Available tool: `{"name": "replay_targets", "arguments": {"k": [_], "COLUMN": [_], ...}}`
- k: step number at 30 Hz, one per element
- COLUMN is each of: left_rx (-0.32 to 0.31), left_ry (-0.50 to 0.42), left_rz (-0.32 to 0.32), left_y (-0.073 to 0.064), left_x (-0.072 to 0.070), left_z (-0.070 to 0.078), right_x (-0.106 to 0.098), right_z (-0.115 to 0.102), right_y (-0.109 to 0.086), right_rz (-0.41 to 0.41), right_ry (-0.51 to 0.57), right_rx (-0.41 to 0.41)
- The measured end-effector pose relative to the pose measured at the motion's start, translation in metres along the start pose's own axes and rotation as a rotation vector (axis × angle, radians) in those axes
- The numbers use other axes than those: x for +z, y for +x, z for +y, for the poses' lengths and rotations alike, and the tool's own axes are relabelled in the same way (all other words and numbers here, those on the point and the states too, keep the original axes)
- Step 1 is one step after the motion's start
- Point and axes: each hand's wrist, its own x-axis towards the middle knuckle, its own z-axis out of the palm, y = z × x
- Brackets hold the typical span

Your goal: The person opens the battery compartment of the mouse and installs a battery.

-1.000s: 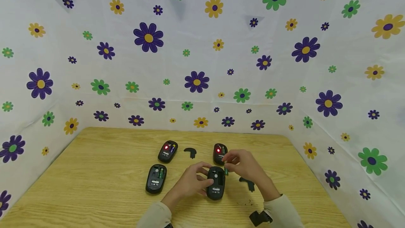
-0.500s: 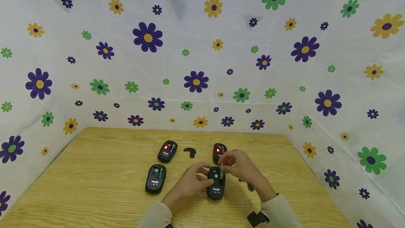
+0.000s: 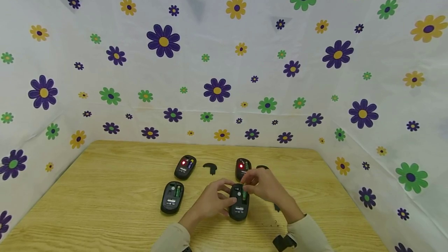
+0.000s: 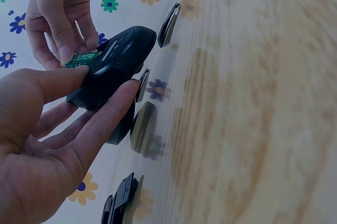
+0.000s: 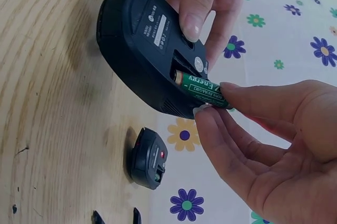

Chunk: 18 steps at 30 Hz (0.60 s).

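A black computer mouse, underside up, is gripped above the table by my left hand. The left thumb lies on its underside in the right wrist view. My right hand pinches a green AA battery between thumb and fingertips. One end of the battery is inside the mouse's battery slot; the other end tilts out towards the right fingers. The left wrist view also has the battery at the mouse's edge, right fingers around it.
Behind are two overturned mice with red lights, one left, one right. Another overturned mouse with a battery lies left. Black battery covers lie at centre and, partly hidden, by the right hand. Dark specks dot the wooden table.
My right hand has moved left, bringing the battery from beside the mouse into its slot. My left hand keeps its hold on the mouse in the same place.
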Motion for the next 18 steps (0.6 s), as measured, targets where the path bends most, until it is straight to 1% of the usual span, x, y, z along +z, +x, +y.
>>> {"name": "replay_targets", "arguments": {"k": [8, 14, 18], "left_rx": [-0.002, 0.0, 0.003], "left_ry": [-0.01, -0.02, -0.02], "left_rz": [0.006, 0.006, 0.007], "left_y": [-0.0002, 0.0016, 0.002], "left_x": [-0.001, -0.0023, -0.003], "left_z": [0.0001, -0.0015, -0.0025], "right_x": [0.004, 0.0042, 0.004], "right_z": [0.0007, 0.0027, 0.0024], "right_y": [0.0, 0.0007, -0.0001], "right_rz": [0.019, 0.014, 0.004], "right_ry": [-0.038, -0.066, -0.07], "right_rx": [0.0, -0.027, -0.028]}}
